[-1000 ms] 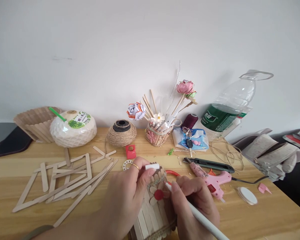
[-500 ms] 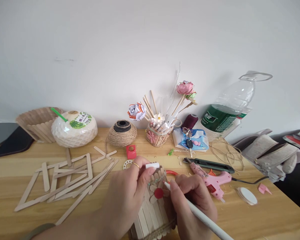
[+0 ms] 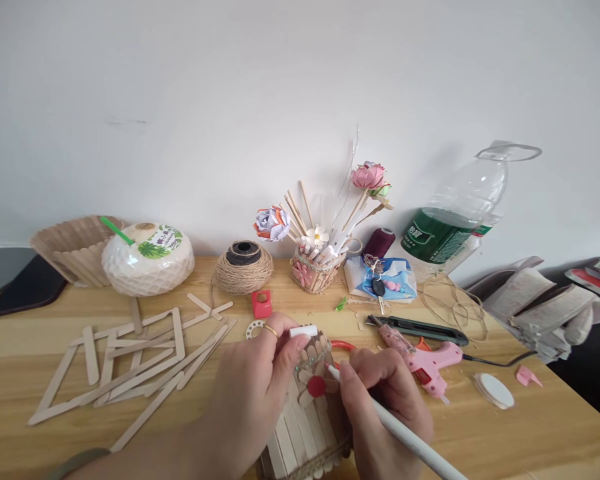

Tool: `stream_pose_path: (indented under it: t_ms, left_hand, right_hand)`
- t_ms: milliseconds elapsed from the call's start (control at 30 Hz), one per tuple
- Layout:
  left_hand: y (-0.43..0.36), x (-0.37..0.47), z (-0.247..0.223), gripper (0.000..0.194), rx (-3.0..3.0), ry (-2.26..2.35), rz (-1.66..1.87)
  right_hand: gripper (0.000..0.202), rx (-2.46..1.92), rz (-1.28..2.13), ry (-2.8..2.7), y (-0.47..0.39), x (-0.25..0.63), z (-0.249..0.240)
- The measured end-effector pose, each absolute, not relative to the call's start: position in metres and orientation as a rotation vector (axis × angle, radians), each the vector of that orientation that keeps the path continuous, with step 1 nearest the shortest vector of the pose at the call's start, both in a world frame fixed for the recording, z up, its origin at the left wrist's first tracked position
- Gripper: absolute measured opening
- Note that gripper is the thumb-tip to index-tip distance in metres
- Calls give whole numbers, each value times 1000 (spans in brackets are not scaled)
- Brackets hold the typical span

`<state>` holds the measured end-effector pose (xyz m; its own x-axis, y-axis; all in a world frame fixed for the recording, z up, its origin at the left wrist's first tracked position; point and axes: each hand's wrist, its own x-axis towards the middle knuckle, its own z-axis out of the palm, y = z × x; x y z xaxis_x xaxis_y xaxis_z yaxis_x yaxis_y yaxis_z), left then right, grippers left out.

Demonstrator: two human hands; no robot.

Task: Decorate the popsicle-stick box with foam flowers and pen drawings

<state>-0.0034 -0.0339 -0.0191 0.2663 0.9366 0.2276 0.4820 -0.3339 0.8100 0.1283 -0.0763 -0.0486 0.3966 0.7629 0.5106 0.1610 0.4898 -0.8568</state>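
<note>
A box-like piece made of popsicle sticks [image 3: 294, 437] stands tilted in front of me, with twine round its lower end. On its face sits a flower of wooden petals with a red round centre [image 3: 316, 387]. My left hand [image 3: 253, 387] grips its upper left side and pinches a short white marker cap [image 3: 304, 331] between thumb and finger. In my right hand [image 3: 387, 400] is a white marker [image 3: 405, 437], its reddish tip at or near the edge beside the petals. Whether the tip touches the wood I cannot tell.
Loose popsicle sticks [image 3: 145, 373] lie at left. Behind are a wrapped coconut [image 3: 147, 267], a twine spool [image 3: 243, 273] and a flower-filled pot [image 3: 315, 273]. To the right lie a utility knife [image 3: 425, 330], a pink glue gun [image 3: 435, 363] and white discs [image 3: 495, 391]; a large bottle [image 3: 455, 213] leans behind.
Hardly anything differs. The whole view has shifted very slightly; both hands keep their grips, and the marker tip stays by the flower's upper right petal.
</note>
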Motion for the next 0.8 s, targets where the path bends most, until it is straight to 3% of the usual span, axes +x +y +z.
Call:
stream_pose_path:
  t_ms: [800]
  left_hand:
    - [-33,-2,-17,28,1871,1280,970]
  right_hand:
    - [30,-1005,561,-1085,-80,129,-52]
